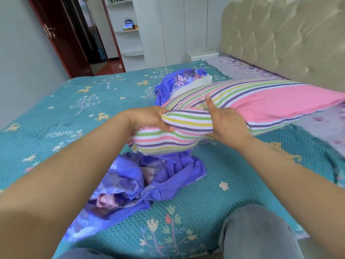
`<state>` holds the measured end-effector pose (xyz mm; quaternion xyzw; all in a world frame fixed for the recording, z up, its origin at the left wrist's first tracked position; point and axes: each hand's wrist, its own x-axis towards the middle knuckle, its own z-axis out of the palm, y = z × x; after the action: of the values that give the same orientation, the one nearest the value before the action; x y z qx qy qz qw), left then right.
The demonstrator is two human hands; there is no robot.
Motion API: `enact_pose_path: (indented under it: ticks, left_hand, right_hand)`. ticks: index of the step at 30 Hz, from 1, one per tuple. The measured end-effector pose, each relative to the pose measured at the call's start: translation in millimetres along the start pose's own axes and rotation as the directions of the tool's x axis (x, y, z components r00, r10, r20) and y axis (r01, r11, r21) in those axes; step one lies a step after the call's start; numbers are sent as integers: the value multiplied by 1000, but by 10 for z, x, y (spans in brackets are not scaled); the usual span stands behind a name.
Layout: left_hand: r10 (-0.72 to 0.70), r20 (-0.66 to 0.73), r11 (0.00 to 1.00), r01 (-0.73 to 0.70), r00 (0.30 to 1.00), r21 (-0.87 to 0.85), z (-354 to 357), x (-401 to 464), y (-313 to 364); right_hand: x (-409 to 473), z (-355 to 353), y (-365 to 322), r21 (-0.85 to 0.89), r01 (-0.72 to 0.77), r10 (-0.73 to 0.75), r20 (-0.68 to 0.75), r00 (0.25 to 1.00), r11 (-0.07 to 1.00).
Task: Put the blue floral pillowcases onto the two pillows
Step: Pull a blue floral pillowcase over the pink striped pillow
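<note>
A long pillow in a striped and pink cover [242, 101] is lifted over the bed, its near end folded over. My left hand [149, 118] grips that folded striped end from the left. My right hand [227, 122] holds it from the right, thumb up, fingers under the fabric. A crumpled blue floral pillowcase [134, 184] lies on the bed just below the pillow's near end. Behind the striped pillow sits a second pillow [194, 85], partly wrapped in another blue floral pillowcase [168, 86].
A teal bedspread [74, 109] with deer and tree prints covers the bed. A tufted beige headboard [280, 38] stands at the right. My knees in grey trousers [257, 232] rest on the near edge. A dark red door [61, 34] and white shelves [128, 30] lie beyond.
</note>
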<state>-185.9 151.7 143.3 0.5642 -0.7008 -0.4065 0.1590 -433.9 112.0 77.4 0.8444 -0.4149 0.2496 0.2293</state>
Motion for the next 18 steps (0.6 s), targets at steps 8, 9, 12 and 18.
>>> enact_pose_path:
  ticks: [8,9,12,18]
  left_hand:
    - [780,-238,179,159,579,971,774,-399,-165]
    - [831,-154,85,151,534,985,892,-446,-226]
    - [615,-164,4,205,771,979,966,-474,-375]
    - [471,-198,71,187,860,980,808,-207,-349]
  right_hand:
    - [344,-196,-246,317,-70,-140,593,792,946]
    - [438,-227,-263,375,-102,-177,638,749,921]
    - [594,-283,-344,443,-223,-245,775,583,869]
    - [429,-60,-319,395,-596,-331,918,220,699]
